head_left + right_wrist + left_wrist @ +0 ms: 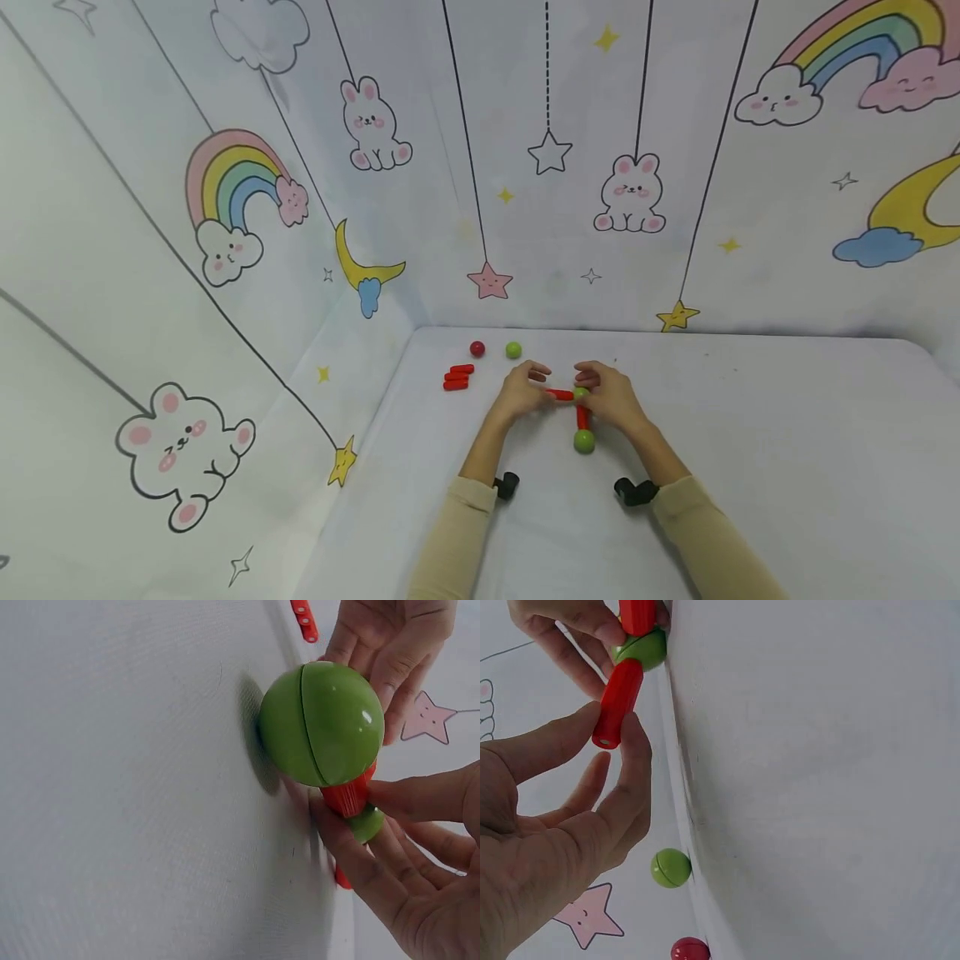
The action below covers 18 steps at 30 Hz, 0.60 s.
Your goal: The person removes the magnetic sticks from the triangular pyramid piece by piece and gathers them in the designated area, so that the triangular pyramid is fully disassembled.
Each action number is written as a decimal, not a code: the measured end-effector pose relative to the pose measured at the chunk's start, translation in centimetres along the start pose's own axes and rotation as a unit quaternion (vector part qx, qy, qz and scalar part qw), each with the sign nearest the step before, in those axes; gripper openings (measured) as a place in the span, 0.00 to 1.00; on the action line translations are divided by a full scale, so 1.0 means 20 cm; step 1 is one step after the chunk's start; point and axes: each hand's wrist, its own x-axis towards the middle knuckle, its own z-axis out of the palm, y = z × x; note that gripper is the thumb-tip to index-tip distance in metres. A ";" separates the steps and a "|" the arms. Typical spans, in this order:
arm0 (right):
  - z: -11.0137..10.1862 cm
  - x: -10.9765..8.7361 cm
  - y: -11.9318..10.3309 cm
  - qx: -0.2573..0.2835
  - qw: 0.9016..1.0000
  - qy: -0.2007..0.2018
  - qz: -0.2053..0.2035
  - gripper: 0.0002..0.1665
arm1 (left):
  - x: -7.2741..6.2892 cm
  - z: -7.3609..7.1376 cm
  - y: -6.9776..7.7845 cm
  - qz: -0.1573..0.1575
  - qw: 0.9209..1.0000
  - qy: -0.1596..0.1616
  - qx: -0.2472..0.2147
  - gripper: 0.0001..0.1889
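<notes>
Two green balls and red rods are joined into a bent piece just above the white table. My left hand [522, 393] pinches the outer end of one red rod [617, 705] between thumb and index finger; its other end meets the farther green ball [646, 649]. My right hand [611, 398] grips a second red rod [346, 797], which runs from that ball toward me to the nearer green ball [583, 442]. In the right wrist view, another red end [343, 877] shows past the farther ball, mostly hidden by the right fingers.
At the far left of the table lie several loose red rods [456, 386] side by side. Behind them sit a red ball [477, 349] and a loose green ball [513, 350]. Printed white walls [487, 208] stand along the table's back and left edges.
</notes>
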 end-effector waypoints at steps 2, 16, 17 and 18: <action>-0.01 0.00 0.00 0.002 1.000 -0.004 -0.004 0.33 | 0.01 0.00 0.00 -0.001 1.000 0.003 -0.009 0.23; -0.01 -0.02 -0.02 -0.007 1.000 -0.009 0.001 0.35 | 0.02 -0.01 0.01 -0.032 0.999 0.012 -0.027 0.24; -0.01 -0.02 -0.02 -0.009 1.000 -0.009 0.003 0.35 | 0.02 -0.02 0.01 -0.033 0.999 0.012 -0.027 0.24; -0.01 -0.02 -0.03 -0.009 1.000 -0.008 0.005 0.35 | 0.02 -0.02 0.01 -0.034 0.999 0.013 -0.028 0.24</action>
